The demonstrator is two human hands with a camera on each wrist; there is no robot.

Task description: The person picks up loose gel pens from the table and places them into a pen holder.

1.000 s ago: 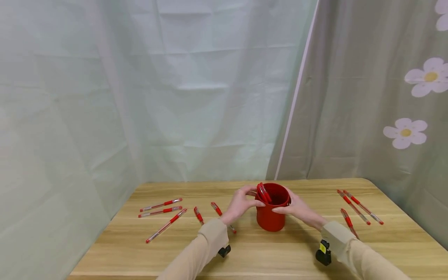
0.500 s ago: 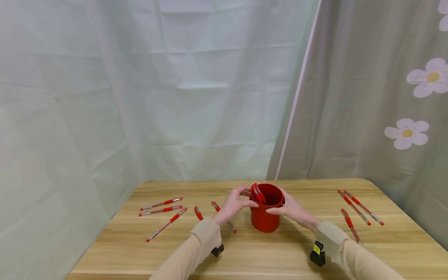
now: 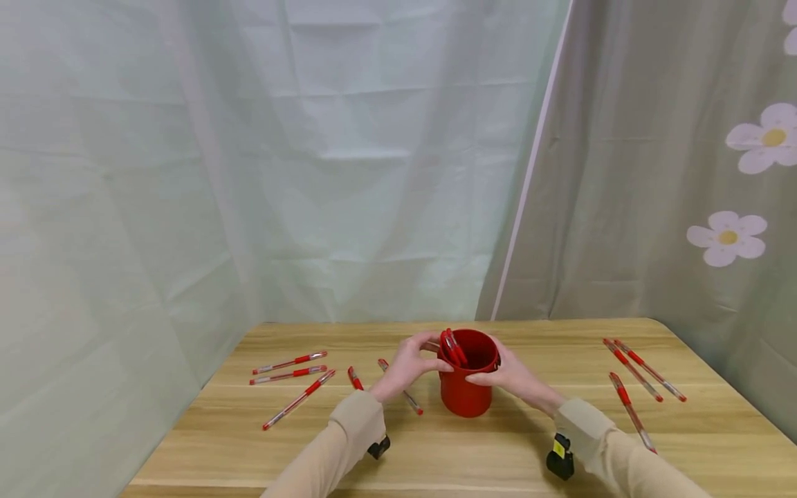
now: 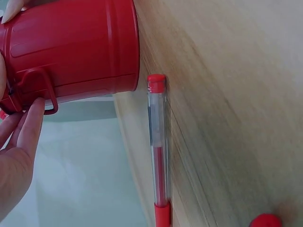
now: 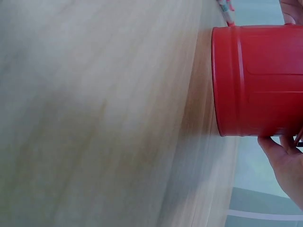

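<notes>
A round red pail (image 3: 465, 398) with small side loops is upright at the middle of the table, held between both hands near its rim. My left hand (image 3: 407, 363) grips its left side, thumb at the front and fingers behind. On the opposite side, my right hand (image 3: 513, 373) holds the rim the same way. Several red pens (image 3: 453, 347) lean inside against the pail's left wall. In the left wrist view, the fingers are by a wire loop (image 4: 47, 90), and a clear-barrelled red pen (image 4: 160, 146) lies just beside the pail's base.
Several red gel pens (image 3: 299, 400) lie spread on the left of the wooden table (image 3: 436, 463). One pen (image 3: 412, 402) is partly hidden by the left wrist. More pens (image 3: 633, 413) lie on the right. Pale curtains (image 3: 386, 173) hang behind.
Both hands have shifted the pail leftward and slightly nearer, with the pens still in it. The right forearm has uncovered more of the nearest right-hand pen.
</notes>
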